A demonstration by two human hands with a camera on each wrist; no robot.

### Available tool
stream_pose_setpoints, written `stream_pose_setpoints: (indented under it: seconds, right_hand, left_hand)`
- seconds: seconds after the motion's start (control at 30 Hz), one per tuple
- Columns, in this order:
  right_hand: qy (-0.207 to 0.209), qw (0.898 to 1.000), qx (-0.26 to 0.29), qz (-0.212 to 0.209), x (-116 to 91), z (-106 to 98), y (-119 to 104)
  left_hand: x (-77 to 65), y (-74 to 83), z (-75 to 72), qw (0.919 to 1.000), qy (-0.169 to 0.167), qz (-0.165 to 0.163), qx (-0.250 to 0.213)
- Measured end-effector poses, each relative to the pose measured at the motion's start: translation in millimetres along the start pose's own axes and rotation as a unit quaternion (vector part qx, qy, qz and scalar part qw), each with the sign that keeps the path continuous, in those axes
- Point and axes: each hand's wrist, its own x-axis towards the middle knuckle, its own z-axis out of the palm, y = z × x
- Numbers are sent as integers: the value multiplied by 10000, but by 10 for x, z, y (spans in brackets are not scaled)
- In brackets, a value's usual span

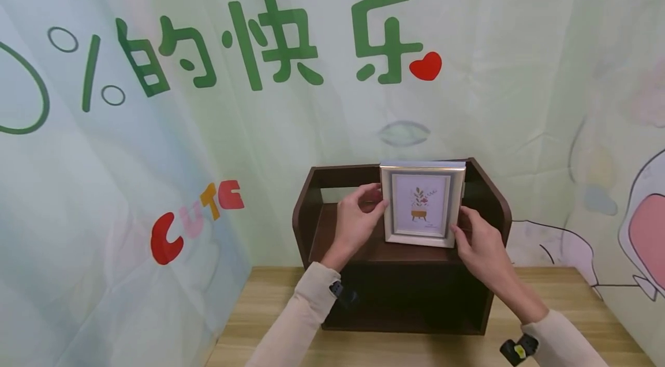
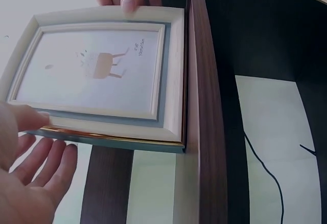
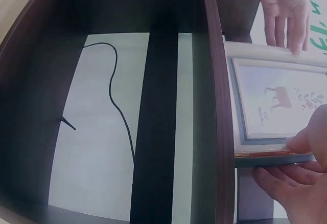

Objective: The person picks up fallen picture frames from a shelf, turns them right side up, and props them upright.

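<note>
A cream picture frame (image 1: 388, 223) with a gold edge and a grey inner band stands upright on the top board of a dark brown two-tier shelf (image 1: 343, 240), right of its middle. Inside is a print of a potted plant on a legged stand. The left hand (image 1: 357, 220) pinches the frame's left side, thumb on the front and fingers toward the back. On the opposite side, the right hand (image 1: 482, 246) holds the right edge with its thumb in front. In the left wrist view, the frame's bottom edge (image 2: 176, 81) meets the shelf board.
The shelf stands on a wood-grain table (image 1: 265, 303). Behind hangs a pale printed curtain (image 1: 322, 119) with green characters and a red heart (image 1: 426, 66). A thin black cord (image 3: 113, 88) shows through the lower compartment's back opening. Both wrists wear small black devices (image 1: 519, 349).
</note>
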Motion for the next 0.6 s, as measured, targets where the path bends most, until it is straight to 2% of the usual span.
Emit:
stream_pose_setpoints:
  seconds: [0.4, 0.6]
  right_hand:
    - [-113, 9998, 100, 134, -83, -20, -28]
    - [-113, 9997, 195, -21, -104, -45, -67]
  left_hand:
    - [116, -38, 14, 9998, -119, -118, 101]
    - [202, -61, 32, 9996, -192, -226, 10]
